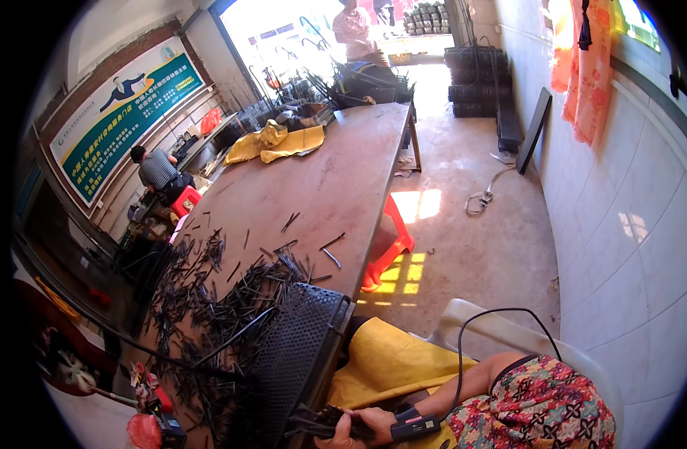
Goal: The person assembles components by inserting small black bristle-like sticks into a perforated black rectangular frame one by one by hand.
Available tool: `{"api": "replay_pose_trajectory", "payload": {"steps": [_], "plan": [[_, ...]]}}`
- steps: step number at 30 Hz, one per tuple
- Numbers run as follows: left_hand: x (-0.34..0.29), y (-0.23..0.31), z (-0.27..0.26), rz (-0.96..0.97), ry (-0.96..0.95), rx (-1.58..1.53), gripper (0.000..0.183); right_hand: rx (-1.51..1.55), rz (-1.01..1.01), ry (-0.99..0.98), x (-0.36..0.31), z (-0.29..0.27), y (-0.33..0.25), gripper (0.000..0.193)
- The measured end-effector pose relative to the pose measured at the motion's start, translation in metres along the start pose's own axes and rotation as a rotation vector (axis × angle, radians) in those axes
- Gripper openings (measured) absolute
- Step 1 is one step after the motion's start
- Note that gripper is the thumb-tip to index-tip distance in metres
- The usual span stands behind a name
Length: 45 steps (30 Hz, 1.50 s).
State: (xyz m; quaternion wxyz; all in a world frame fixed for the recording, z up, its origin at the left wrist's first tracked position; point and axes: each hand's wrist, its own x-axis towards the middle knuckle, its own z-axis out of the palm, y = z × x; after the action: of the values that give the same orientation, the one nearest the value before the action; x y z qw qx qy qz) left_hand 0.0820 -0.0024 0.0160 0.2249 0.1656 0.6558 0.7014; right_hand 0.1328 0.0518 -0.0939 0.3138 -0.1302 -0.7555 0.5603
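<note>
At the lower edge, my right hand (373, 423) wraps round a bundle of thin dark strips (313, 423), with a black device strapped on its wrist. My left hand (339, 437) is cut off by the lower edge; its thumb stands up against the same bundle, and its fingers look closed on it. The bundle's ends point left, beside a black perforated plastic basket (302, 329) tilted at the table's near edge. Many loose dark strips (231, 322) lie heaped and scattered on the table past the basket. A yellow cloth (392, 359) covers my lap.
The long brown table (343, 172) bears yellow cloth (276, 142) at its far end. A red stool (388, 243) stands beside it. A cable (463, 352) loops from my wrist device. One person (160, 176) sits at left; another (354, 34) stands at the doorway. Dark stacks (474, 78) line the wall.
</note>
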Motion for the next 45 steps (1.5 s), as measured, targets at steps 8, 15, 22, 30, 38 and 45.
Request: {"api": "replay_pose_trajectory", "payload": {"steps": [8, 15, 22, 30, 38, 45], "plan": [[-0.003, 0.009, 0.006, -0.07, 0.064, 0.035, 0.025, 0.117, 0.272, -0.232, 0.002, -0.016, -0.031, 0.059], [-0.003, 0.008, 0.005, -0.047, 0.113, 0.041, 0.027, 0.639, 0.516, -0.217, -0.006, 0.015, 0.009, 0.059], [-0.002, 0.01, 0.005, -0.115, 0.09, 0.01, 0.027, 0.166, 0.19, -0.175, -0.002, -0.019, -0.022, 0.047], [0.003, 0.013, -0.002, -0.027, 0.031, 0.113, 0.018, 0.291, -0.037, -0.094, 0.003, -0.02, -0.039, 0.057], [0.01, 0.016, -0.021, 0.14, -0.182, 0.216, 0.02, 1.197, 1.134, -0.116, 0.026, -0.035, -0.027, 0.023], [0.001, 0.015, -0.017, -0.224, -0.084, -0.008, 0.026, 0.811, 0.513, -0.054, 0.045, -0.064, -0.062, 0.028]]}}
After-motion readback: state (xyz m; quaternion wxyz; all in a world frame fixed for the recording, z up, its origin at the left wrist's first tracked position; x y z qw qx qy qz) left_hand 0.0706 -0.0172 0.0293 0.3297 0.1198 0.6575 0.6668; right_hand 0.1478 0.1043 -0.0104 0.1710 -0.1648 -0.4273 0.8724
